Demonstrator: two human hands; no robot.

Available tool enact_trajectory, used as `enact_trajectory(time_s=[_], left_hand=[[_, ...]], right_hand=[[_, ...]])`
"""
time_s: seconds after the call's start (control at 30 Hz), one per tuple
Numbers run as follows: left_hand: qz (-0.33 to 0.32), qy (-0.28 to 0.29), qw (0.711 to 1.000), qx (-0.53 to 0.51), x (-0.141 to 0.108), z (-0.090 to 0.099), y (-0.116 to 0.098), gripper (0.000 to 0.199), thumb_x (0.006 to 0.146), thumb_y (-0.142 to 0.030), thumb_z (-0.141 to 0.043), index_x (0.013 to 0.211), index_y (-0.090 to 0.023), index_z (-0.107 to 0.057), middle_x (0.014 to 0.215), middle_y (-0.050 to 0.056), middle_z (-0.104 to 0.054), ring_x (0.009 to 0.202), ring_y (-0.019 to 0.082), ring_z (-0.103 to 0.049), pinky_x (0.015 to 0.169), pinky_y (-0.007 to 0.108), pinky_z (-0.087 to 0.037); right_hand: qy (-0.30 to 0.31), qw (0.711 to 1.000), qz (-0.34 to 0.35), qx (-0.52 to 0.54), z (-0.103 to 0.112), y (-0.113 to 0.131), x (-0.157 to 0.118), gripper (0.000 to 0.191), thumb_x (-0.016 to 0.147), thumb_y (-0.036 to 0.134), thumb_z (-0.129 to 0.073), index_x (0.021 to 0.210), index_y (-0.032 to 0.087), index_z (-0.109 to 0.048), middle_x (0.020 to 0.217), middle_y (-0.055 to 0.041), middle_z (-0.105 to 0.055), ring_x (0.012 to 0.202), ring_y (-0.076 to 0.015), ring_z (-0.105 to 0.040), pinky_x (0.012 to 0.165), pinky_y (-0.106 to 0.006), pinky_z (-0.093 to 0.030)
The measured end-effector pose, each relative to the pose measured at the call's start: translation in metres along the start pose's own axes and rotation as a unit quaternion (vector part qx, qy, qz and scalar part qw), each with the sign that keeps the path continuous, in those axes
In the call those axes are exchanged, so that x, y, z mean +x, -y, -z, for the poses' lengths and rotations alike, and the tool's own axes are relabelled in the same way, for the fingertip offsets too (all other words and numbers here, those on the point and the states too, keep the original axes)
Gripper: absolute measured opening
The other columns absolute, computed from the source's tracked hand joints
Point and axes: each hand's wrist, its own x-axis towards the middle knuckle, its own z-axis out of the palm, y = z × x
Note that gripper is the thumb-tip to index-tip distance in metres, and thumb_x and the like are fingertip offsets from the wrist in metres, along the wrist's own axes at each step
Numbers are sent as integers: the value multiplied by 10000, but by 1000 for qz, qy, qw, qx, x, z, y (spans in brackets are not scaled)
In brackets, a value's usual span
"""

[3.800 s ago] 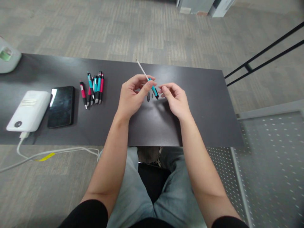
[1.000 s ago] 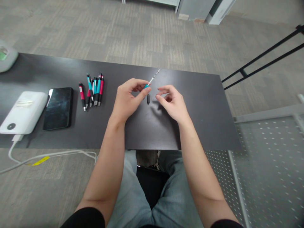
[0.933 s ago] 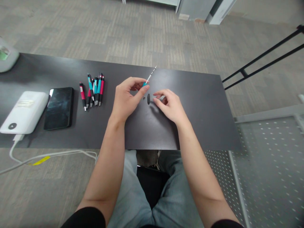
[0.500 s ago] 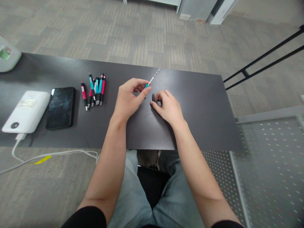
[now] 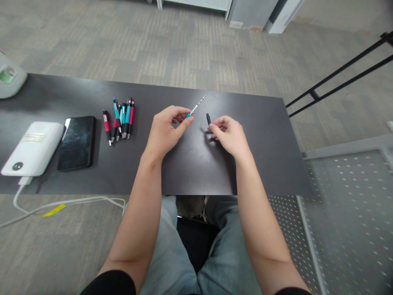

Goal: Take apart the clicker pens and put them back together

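My left hand is closed, thumb and fingers pinching the blue barrel of a taken-apart pen. A thin white refill sticks out of that barrel toward the upper right. Held between the thumb and fingertips of my right hand is a black pen grip section, roughly upright and tilted a little. It is apart from the blue barrel, a short way to its right. Both hands are over the dark table.
Several blue and red pens lie in a loose group left of my left hand. Farther left are a black phone-like slab and a white power bank with a white cable. A pale rounded object sits at the far left.
My right hand has moved to the right with the black grip section, widening the gap to the blue barrel. The left hand still holds the barrel and has hardly moved.
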Motion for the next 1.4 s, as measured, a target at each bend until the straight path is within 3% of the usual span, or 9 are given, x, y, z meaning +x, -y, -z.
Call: enact_trajectory(time_s=[0.1,0.2,0.33,0.53,0.8,0.97,1.17,1.4], left_hand=[[-18,10,1000,-9,0,0,2,82,1025,-272,-875,1098,-249,-907,1014,33,-874,902,226,-794,909,372,-656],[-28,20,999,-10,-1,0,2,102,1032,-290,-858,1102,-254,-922,1012,36,-875,902,228,-792,911,377,-652],[-20,43,999,-2,-2,1,0,115,1035,-320,-860,1102,-260,-931,995,43,-864,909,241,-784,892,384,-635],[-21,84,996,-9,-2,1,-4,152,1042,-380,-865,1103,-264,-942,968,42,-841,878,239,-743,875,391,-613],[-29,112,993,-14,-3,2,-9,180,1068,-426,-865,1096,-271,-953,942,37,-811,865,238,-721,852,385,-578],[-25,125,992,-6,-3,3,-11,212,1062,-467,-875,1103,-274,-953,958,45,-823,893,250,-722,867,390,-584],[-25,122,992,-12,-3,1,-11,231,1056,-517,-896,1051,-290,-940,956,53,-830,892,264,-729,865,404,-596],[-7,125,992,-13,-3,0,-15,236,1041,-534,-914,1035,-300,-944,968,60,-851,922,276,-747,877,412,-614]], right_hand=[[1,993,-7,120,8,-7,4,613,844,763,-1081,953,313,-679,974,-43,-881,663,-203,-677,588,-352,-568],[-42,985,25,166,14,-10,7,623,809,751,-1124,992,313,-720,954,-16,-843,649,-170,-618,563,-327,-542],[-107,973,93,183,25,-14,10,532,881,732,-1093,1080,311,-835,951,-3,-789,670,-159,-624,604,-335,-571],[-157,967,150,137,38,-20,10,516,976,763,-1037,1224,324,-926,1103,-40,-840,787,-197,-722,668,-369,-640],[-144,969,156,128,36,-16,11,563,1012,825,-991,1275,331,-936,1175,-56,-877,949,-256,-833,768,-418,-733],[-138,970,159,121,32,-15,10,579,1010,837,-985,1275,325,-934,1150,-51,-876,933,-250,-826,776,-418,-726],[-123,981,91,116,29,8,-2,544,980,806,-1026,1221,329,-926,1000,-50,-821,966,-295,-822,791,-445,-717],[-84,987,81,107,28,20,-9,456,970,707,-1057,1173,325,-915,1018,-57,-800,930,-284,-770,781,-445,-687]])
